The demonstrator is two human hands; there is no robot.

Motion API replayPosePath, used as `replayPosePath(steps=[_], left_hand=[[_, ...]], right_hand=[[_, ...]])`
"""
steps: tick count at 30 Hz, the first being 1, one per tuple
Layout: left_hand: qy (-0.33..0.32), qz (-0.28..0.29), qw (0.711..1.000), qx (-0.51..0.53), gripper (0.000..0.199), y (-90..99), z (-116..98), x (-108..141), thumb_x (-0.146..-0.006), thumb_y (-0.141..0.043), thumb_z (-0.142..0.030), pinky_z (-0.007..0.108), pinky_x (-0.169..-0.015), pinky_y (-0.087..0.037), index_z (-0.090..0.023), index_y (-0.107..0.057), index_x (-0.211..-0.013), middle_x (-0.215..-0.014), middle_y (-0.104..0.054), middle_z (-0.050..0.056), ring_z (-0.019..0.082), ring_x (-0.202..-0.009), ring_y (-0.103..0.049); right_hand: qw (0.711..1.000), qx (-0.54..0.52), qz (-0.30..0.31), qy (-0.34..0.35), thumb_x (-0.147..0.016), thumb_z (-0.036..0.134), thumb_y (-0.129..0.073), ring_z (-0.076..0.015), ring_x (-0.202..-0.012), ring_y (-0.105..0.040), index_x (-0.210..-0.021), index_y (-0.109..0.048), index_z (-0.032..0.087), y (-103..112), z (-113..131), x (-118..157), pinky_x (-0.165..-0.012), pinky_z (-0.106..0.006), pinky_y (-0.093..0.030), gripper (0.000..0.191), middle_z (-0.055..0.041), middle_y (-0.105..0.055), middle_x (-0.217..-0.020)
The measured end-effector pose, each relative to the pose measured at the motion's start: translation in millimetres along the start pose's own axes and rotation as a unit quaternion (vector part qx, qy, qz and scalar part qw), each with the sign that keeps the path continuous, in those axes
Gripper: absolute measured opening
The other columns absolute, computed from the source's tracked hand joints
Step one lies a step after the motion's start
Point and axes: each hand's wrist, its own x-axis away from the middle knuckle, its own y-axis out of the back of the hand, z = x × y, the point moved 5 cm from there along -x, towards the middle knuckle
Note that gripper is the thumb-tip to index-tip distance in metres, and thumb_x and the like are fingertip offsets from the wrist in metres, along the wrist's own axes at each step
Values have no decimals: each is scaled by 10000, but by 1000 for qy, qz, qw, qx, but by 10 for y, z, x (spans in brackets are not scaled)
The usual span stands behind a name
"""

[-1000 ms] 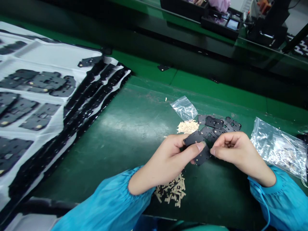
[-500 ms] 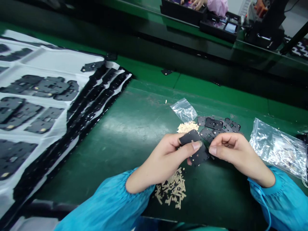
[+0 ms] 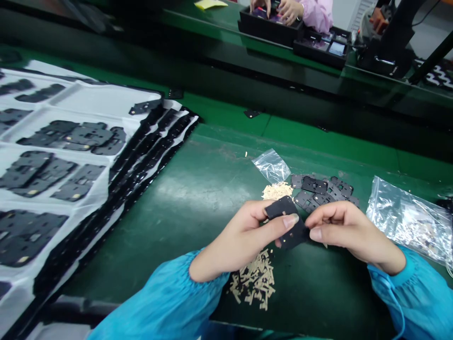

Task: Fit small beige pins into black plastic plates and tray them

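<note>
My left hand (image 3: 244,236) holds a flat matte black plate (image 3: 287,222) between thumb and fingers, and my right hand (image 3: 345,231) pinches the plate's lower right edge with thumb and forefinger. Just beyond my hands lies a loose pile of similar black plates (image 3: 320,191). A small heap of beige strips (image 3: 277,191) sits beside that pile. A larger heap of beige pieces (image 3: 254,278) lies below my left wrist. Both my sleeves are blue.
A clear plastic bag (image 3: 271,165) lies beyond the hands, and a fuller one (image 3: 408,219) lies to the right. At left, a white sheet (image 3: 81,106) carries rows of black parts. Across the green bench, a co-worker's hands (image 3: 272,9) work in a black tray (image 3: 269,28).
My right hand has moved closer to the black plate and now pinches its edge. The whole view has shifted slightly, bringing more of the co-worker's hands into sight.
</note>
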Motion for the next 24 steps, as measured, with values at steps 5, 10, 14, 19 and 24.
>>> replayPosePath(steps=[5, 10, 14, 19, 24], left_hand=[[-10, 21, 1000, 3, 254, -35, -27, -14, -960, -621, -237, 209, -593, -485, -160, -689, -728, -704, -648, -1, 100, -619, -566], [-8, 20, 1000, 4, 260, -31, -16, -14, -961, -642, -253, 209, -580, -471, -168, -686, -720, -681, -625, -10, 103, -615, -550], [10, 12, 998, 54, 312, -15, 53, -5, -920, -731, -380, 231, -606, -475, -169, -682, -695, -665, -633, -3, 116, -618, -551], [67, -7, 987, 148, 423, -24, 163, 4, -791, -829, -557, 240, -574, -468, -163, -701, -710, -665, -676, 19, 121, -578, -561], [85, -30, 981, 173, 407, -12, 168, -28, -794, -814, -526, 221, -477, -391, -161, -681, -672, -577, -624, 2, 95, -474, -460]], right_hand=[[1000, -18, -13, 14, -893, 563, -713, -64, -468, -302, -748, -761, 154, 28, -4, -10, -460, -256, -176, 437, 34, -545, -548], [999, 9, -45, 3, -807, 530, -820, -73, -492, -342, -658, -680, 164, 27, -21, -21, -473, -249, -205, 419, 45, -517, -541], [999, -31, -22, -3, -726, 552, -871, -71, -486, -290, -648, -636, 175, -60, -82, -84, -471, -244, -188, 451, 75, -453, -512], [998, -49, -11, 26, -697, 619, -862, -77, -493, -270, -642, -613, 187, -143, -136, -125, -469, -242, -194, 502, 82, -439, -512], [993, -2, -38, 110, -882, 650, -685, -103, -532, -353, -718, -694, 184, -116, -42, -71, -513, -257, -282, 495, 45, -481, -562]])
